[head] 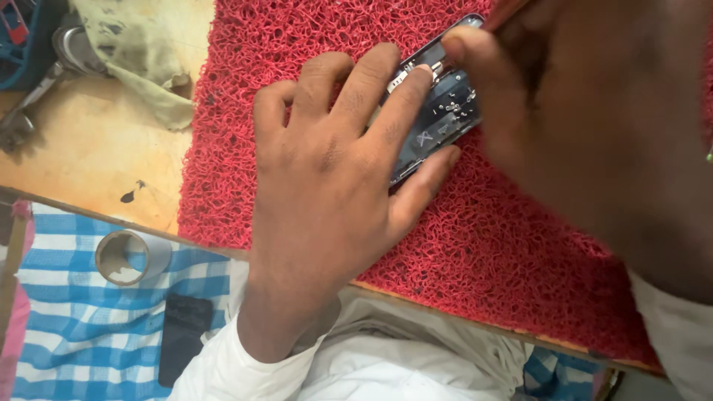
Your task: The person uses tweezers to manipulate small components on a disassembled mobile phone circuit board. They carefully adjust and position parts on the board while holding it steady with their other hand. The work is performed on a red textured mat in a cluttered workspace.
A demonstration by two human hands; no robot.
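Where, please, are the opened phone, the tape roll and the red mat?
opened phone (445, 111), head view, on its exposed inner parts.
tape roll (152, 252), head view, on its outer wall.
red mat (505, 245), head view, on bare looped surface.

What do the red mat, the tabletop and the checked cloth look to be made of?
Red mat: looped plastic or vinyl coil, by its tangled open strands. Tabletop: likely wood or laminate, tan, matte, stained. Checked cloth: woven fabric, blue and white, soft folds.

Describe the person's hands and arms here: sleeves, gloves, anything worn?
Both hands are bare: no gloves, rings or watch visible. The left hand comes out of a white long sleeve ending at the wrist. The right hand is close and blurred, with a white sleeve edge at its wrist.
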